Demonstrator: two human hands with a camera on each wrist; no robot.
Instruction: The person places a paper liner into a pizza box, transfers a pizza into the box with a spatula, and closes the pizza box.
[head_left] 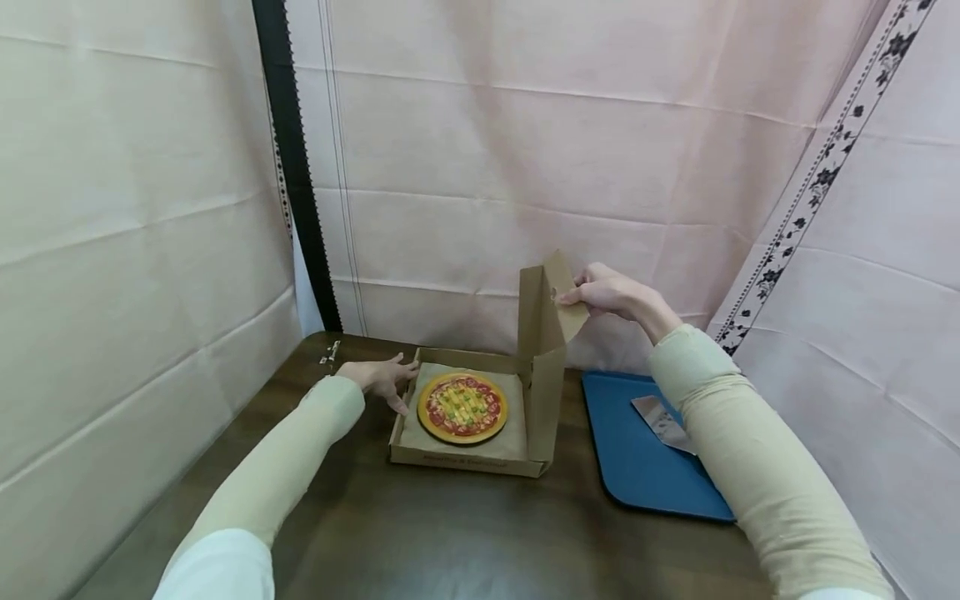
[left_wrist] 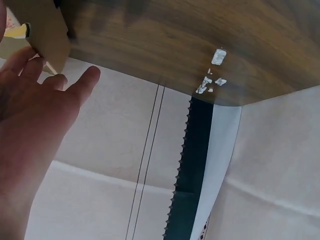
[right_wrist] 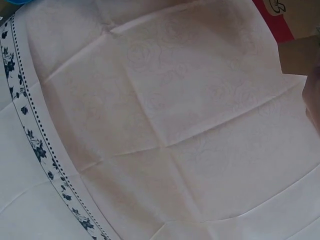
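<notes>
A cardboard pizza box (head_left: 465,460) stands on the table with its lid (head_left: 548,400) raised upright on the right side. Inside, a small pizza (head_left: 462,407) with red and yellow topping lies on brown paper. My right hand (head_left: 611,293) pinches the flap of the lid between thumb and fingers; the right wrist view catches only a sliver of that hand (right_wrist: 313,97) at its edge. At the box's left wall, my left hand (head_left: 378,381) rests with fingers spread. In the left wrist view its fingertips touch the cardboard wall (left_wrist: 47,35).
Right of the box lies a blue tray (head_left: 630,471), bearing a flat greyish blade-like piece (head_left: 663,423) partly hidden by the right forearm. The brown wooden table (head_left: 420,542) has pale chipped patches (left_wrist: 218,56) near its far left corner. Pale cloth (head_left: 480,150) hangs around the table.
</notes>
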